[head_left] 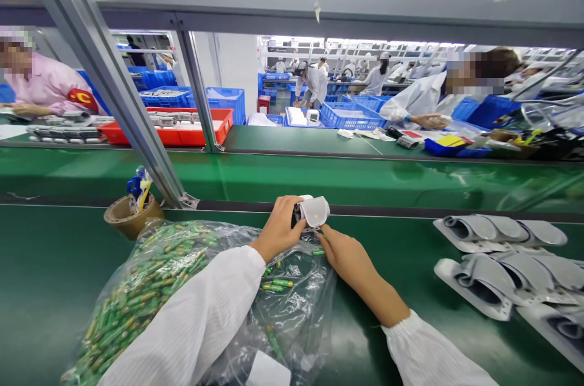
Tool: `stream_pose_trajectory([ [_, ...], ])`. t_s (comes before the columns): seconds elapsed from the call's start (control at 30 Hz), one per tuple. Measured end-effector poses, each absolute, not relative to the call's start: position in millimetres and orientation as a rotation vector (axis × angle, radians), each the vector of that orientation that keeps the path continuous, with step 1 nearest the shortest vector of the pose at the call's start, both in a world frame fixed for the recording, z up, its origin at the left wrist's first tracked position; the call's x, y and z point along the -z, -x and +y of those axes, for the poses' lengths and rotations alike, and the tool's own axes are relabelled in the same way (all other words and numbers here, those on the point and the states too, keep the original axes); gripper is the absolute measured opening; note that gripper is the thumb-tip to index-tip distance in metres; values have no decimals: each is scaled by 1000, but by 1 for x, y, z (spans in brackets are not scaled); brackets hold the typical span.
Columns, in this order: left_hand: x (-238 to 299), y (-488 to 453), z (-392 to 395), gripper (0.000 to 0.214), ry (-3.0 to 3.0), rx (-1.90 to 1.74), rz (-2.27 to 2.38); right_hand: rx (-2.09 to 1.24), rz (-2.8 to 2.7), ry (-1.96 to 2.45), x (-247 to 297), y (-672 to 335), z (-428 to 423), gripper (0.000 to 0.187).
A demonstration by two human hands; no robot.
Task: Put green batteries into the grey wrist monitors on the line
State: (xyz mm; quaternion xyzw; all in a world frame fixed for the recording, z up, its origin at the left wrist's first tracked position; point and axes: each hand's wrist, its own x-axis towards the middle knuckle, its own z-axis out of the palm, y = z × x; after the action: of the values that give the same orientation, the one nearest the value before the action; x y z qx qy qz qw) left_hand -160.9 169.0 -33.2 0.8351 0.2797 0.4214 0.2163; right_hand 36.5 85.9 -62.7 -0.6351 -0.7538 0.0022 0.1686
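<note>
My left hand (281,224) is wrapped round a small white device with a curled cuff (314,212), which looks like a wrist blood pressure monitor. At its lower right edge are the closed fingertips of my right hand (347,255); whatever they pinch is too small to make out. Under both hands spreads a clear plastic bag (296,325). Green batteries (150,288) fill its left part, and a few loose green batteries (277,284) lie near its middle. One more green battery (318,252) shows just below my right fingertips.
More white cuffed monitors (488,285) lie in rows on the right. A brown cup (132,217) with pens stands by the slanted metal post (114,69) at left. Beyond the green belt (292,179) are a red tray (182,130), blue crates (351,115) and several co-workers.
</note>
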Motion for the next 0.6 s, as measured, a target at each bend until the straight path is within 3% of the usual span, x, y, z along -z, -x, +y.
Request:
stream_pose_trajectory([
  [0.23,38,160,171,37,-2283,-1159,853,-287,-2009,1619,56,-39,86,32],
  [0.37,38,161,173,35,-2198,-1143,933,-202,-2062,1639,60,-40,86,46],
  [0.6,36,161,170,34,-2207,-1067,905,-106,-2200,1711,64,-41,86,41],
])
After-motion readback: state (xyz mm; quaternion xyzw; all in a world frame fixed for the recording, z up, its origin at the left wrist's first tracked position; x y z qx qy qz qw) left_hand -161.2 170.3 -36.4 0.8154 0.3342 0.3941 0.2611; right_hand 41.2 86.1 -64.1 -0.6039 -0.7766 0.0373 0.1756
